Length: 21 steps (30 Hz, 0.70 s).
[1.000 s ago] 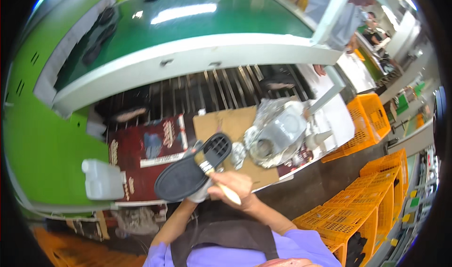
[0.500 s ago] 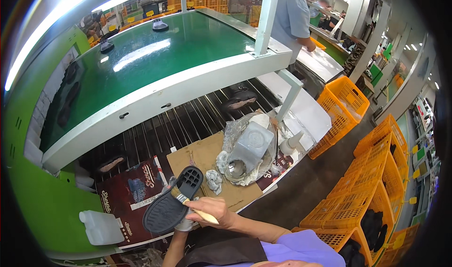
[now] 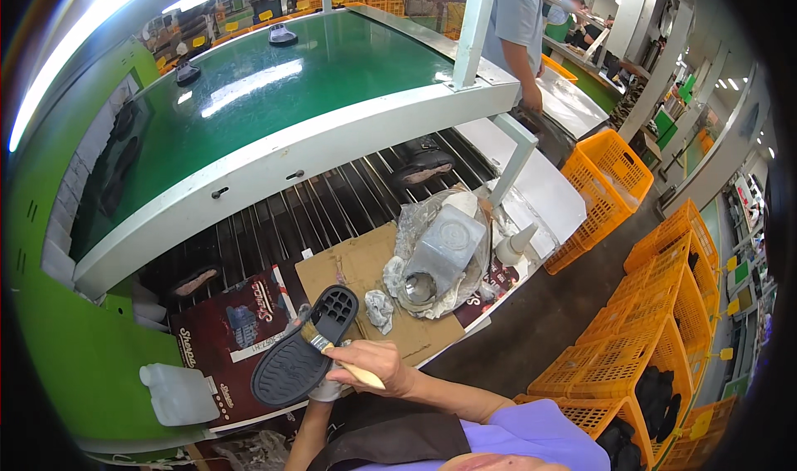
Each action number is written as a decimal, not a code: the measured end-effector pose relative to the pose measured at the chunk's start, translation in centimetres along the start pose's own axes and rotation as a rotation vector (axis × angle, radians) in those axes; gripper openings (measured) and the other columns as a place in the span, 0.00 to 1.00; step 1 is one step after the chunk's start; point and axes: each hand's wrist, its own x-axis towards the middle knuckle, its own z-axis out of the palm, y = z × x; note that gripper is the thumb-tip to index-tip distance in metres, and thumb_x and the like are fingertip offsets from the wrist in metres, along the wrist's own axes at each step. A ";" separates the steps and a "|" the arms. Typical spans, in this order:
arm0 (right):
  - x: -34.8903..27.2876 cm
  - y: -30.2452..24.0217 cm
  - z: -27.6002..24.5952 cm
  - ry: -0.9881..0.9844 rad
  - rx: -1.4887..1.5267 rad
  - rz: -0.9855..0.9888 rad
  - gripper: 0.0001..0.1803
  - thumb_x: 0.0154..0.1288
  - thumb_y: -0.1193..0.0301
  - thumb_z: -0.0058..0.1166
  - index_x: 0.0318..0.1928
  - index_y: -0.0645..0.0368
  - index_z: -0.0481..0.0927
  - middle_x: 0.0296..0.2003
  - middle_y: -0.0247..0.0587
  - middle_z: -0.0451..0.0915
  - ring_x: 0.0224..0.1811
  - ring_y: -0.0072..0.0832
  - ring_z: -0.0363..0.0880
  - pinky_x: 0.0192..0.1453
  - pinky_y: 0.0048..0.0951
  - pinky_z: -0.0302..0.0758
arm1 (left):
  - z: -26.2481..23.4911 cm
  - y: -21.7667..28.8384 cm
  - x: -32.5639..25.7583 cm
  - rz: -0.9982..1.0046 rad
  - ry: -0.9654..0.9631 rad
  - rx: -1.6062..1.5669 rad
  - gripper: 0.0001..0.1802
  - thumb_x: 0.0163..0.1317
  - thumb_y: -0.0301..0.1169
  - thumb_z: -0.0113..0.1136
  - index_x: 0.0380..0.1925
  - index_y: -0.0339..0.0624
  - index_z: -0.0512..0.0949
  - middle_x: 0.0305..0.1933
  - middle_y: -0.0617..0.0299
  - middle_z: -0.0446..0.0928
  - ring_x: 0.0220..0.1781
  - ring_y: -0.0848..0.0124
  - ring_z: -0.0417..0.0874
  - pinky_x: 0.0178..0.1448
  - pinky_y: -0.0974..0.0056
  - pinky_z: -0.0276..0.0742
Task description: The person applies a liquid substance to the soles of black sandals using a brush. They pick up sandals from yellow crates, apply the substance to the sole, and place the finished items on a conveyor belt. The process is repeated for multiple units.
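Observation:
A black rubber shoe sole [image 3: 286,370] lies tilted in my left hand [image 3: 325,390], its grooved forefoot toward me and its honeycomb heel farther off. My left hand grips it from below; something whitish covers part of that hand, and the sole hides most of its fingers. My right hand [image 3: 378,365] is closed round the pale handle of a paintbrush [image 3: 365,377]. The brush's bristles rest on or just over the sole's middle, near its edge. Just right of the sole, a crumpled whitish wad [image 3: 378,311] sits on a brown cardboard sheet [image 3: 336,259].
A grey plastic container with a cut opening [image 3: 448,251] rests in clear plastic, beside a white nozzle bottle [image 3: 516,244]. Beyond are a roller conveyor [image 3: 282,222] with shoe uppers and a green belt [image 3: 349,64]. A white jug [image 3: 178,395] stands left; orange crates [image 3: 639,330] line the right.
The brush tip has shifted slightly up and left over the sole. The co-worker at the back has straightened and lowered an arm. My left hand still holds the sole.

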 end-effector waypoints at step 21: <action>0.8 -0.6 1.9 -0.035 -0.093 -0.071 0.19 0.57 0.62 0.65 0.39 0.68 0.80 0.23 0.46 0.79 0.21 0.33 0.78 0.25 0.27 0.72 | 1.3 2.2 0.9 0.298 0.368 -0.277 0.48 0.51 0.33 0.71 0.66 0.36 0.52 0.65 0.53 0.61 0.69 0.63 0.60 0.73 0.58 0.52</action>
